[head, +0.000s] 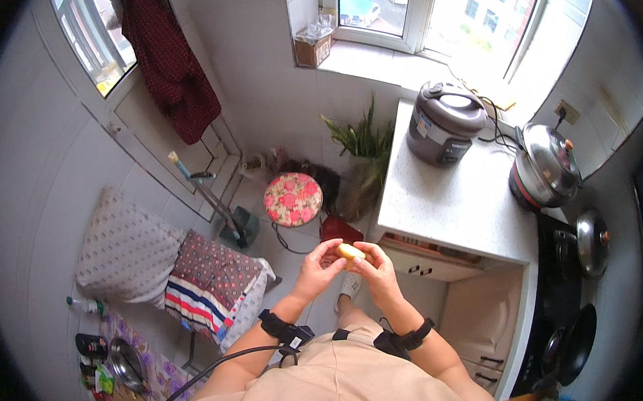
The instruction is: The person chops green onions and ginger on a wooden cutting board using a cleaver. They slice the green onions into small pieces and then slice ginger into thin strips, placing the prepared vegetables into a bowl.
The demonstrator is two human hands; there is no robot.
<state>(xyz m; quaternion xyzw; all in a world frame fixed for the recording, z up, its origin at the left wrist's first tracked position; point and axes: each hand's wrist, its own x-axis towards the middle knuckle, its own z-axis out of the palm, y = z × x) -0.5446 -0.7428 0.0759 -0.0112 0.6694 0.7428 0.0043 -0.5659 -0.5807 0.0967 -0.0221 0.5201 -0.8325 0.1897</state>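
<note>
Between my two hands is a small pale-yellow piece of food (351, 252), held in front of my body above the floor. The fingertips of my left hand (319, 270) grip its left side. My right hand (378, 271) has thumb and fingers on its right side. The picture does not settle what food it is, and the fingers hide part of it. Past the hands lies a red object (342, 230), perhaps a dustpan, partly covered by them. Black straps circle both my wrists.
A counter (427, 208) at right carries a rice cooker (447, 125) and an electric pot (547, 166), beside a black cooktop (554, 306). A floral stool (293, 199), potted plant (362, 142) and dustpan (241, 225) stand ahead. At left is a cushioned chair (215, 282).
</note>
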